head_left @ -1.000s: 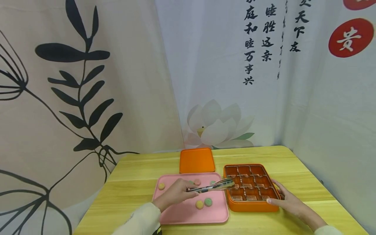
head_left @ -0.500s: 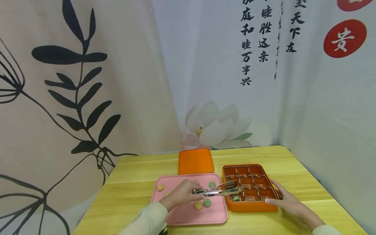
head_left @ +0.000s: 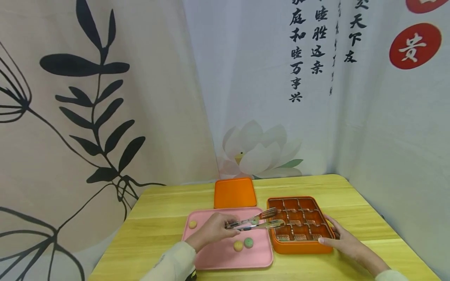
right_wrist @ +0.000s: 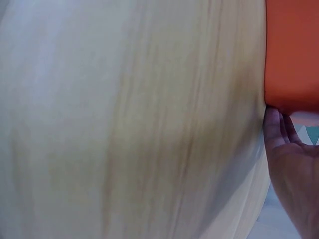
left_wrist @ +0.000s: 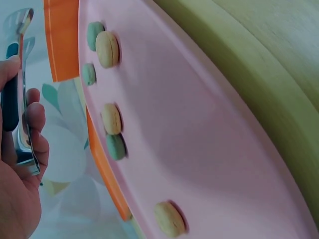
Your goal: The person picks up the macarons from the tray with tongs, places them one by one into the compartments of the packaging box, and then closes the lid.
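Observation:
My left hand (head_left: 212,230) grips a pair of metal tongs (head_left: 270,213) above the pink tray (head_left: 228,259); the jaws are spread, with nothing between them. In the left wrist view the tongs have dark handle grips (left_wrist: 11,94). Several yellow and green macarons lie on the tray, among them a yellow macaron (head_left: 238,246) beside a green macaron (head_left: 248,242). My right hand (head_left: 346,242) holds the right side of the orange divided box (head_left: 302,247), thumb at its near corner. A trace of green shows in the box's near-left compartment.
An orange lid (head_left: 234,193) lies flat behind the tray. The wooden table (head_left: 158,234) ends in front of a printed curtain (head_left: 168,97). Tray and box stand close side by side.
The tongs went over the box's near-left compartment, where a green macaron appeared below them. They have since drawn back left and up, jaws apart. The right hand stays on the box.

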The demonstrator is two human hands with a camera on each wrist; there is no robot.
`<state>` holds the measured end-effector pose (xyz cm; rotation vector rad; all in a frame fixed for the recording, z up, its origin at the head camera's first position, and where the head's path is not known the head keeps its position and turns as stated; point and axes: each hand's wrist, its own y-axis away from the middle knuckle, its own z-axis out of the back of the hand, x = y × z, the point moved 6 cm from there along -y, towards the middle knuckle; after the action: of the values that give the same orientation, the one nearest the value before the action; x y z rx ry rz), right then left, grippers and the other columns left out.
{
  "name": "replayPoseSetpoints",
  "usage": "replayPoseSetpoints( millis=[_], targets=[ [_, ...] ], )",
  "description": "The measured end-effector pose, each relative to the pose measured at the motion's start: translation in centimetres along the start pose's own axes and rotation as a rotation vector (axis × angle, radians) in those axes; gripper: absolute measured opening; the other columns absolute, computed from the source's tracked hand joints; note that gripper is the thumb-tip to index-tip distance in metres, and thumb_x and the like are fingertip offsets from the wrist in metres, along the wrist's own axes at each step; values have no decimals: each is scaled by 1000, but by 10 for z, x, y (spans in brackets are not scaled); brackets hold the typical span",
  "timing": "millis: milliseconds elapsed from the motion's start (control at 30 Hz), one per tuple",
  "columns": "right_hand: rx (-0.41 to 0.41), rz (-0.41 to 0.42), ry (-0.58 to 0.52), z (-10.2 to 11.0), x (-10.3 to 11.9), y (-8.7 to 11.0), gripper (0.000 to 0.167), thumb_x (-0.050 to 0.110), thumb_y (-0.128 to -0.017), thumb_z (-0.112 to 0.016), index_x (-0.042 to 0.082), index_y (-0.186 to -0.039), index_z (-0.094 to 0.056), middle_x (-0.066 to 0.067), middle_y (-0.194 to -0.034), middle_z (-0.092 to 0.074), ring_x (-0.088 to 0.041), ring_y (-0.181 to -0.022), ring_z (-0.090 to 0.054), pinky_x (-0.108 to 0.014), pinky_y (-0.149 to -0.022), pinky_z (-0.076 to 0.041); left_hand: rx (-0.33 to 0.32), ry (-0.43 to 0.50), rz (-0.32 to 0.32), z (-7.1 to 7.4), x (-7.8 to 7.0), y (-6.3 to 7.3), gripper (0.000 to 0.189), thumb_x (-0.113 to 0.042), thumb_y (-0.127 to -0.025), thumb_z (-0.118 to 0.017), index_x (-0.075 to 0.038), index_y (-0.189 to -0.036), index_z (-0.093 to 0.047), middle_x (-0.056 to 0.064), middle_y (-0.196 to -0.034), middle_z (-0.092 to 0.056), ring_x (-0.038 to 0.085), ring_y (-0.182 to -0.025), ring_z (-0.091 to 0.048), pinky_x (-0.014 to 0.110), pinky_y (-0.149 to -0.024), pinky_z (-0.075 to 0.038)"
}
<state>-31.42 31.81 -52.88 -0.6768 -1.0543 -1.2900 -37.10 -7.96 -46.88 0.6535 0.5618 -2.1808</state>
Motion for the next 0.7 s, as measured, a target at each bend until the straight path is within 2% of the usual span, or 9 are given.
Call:
replayPoseSetpoints(
  millis=[133,267,433,567,700],
  targets=[
    [-2,8,1,0,1,1,93,23,-96,-66,4,-157,0,-42,-139,-34,-44,-118,-52,-63,-95,-40,-19,-42,23,9,8,5,28,-31,-87,-78,-19,-112,-73,-17,-87,-65,4,-73,-53,24,-67,-46],
    [-1,17,4,0,1,1,92,22,-95,-67,3,-157,-1,-39,-138,-38,-42,-117,-53,-61,-95,-41,-18,-79,3,19,15,14,25,-33,-89,-75,-20,-110,-72,-17,-87,-63,5,-76,-53,26,-70,-45],
    [3,16,7,0,-1,0,92,22,-95,-67,3,-157,-1,-36,-137,-40,-42,-117,-53,-60,-95,-41,-57,-99,-7,30,26,28,22,-33,-92,-72,-21,-110,-71,-17,-87,-62,4,-73,-52,25,-67,-45],
    [0,5,11,0,-1,-1,93,24,-95,-67,4,-157,-2,-36,-138,-40,-42,-118,-52,-62,-96,-39,-98,-109,12,39,37,36,19,-32,-89,-74,-22,-106,-71,-16,-84,-62,4,-70,-52,25,-63,-45],
    [-5,-1,23,0,-3,-1,94,27,-95,-67,5,-158,-2,-37,-139,-39,-44,-120,-51,-64,-97,-38,-96,-69,39,45,49,42,21,-31,-86,-77,-21,-104,-72,-14,-82,-62,3,-65,-53,24,-57,-47]
  ],
)
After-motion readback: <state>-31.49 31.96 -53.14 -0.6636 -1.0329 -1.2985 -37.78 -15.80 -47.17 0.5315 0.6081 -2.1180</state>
